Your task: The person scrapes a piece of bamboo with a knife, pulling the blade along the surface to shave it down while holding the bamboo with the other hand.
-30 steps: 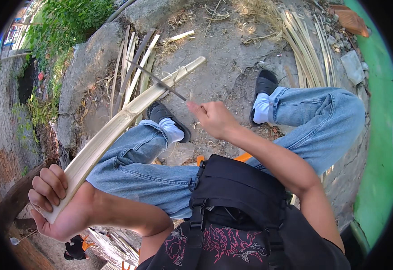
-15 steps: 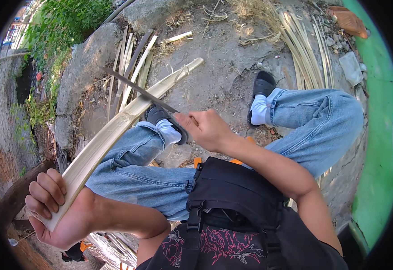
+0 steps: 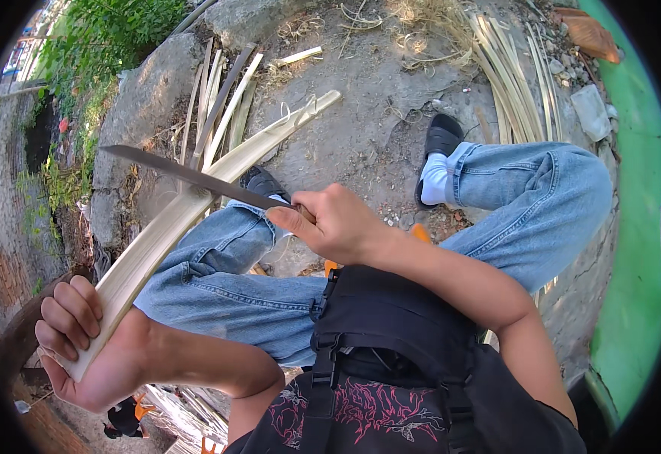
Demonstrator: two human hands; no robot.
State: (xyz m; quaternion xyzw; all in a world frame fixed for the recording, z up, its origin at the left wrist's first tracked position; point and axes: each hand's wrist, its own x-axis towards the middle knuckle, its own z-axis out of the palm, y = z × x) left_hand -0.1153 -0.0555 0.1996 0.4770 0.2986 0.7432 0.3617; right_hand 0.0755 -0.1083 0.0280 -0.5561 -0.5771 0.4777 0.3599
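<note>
A long, pale strip of split bamboo [image 3: 145,261] slants from the lower left up toward the middle. My left hand [image 3: 92,340] is wrapped round its near end. The far end is narrower, with thin curled shavings on it. My right hand [image 3: 342,223] grips the handle of a long, dark-bladed knife [image 3: 160,163], thumb pressed along it. The blade lies across the bamboo strip around its middle, and its tip points to the upper left. Most of the knife's handle is hidden in my fingers.
Split strips [image 3: 217,106] lie on the ground beyond my left foot, with another bundle [image 3: 508,83] at the far right. Dry shavings [image 3: 432,30] are heaped at the back. A green wall [image 3: 637,227] runs along the right, rough concrete [image 3: 145,98] along the left. My knees flank the work.
The knife has moved left and toward me along the bamboo strip, with more blade past its left edge. My left hand and the strip have shifted slightly left.
</note>
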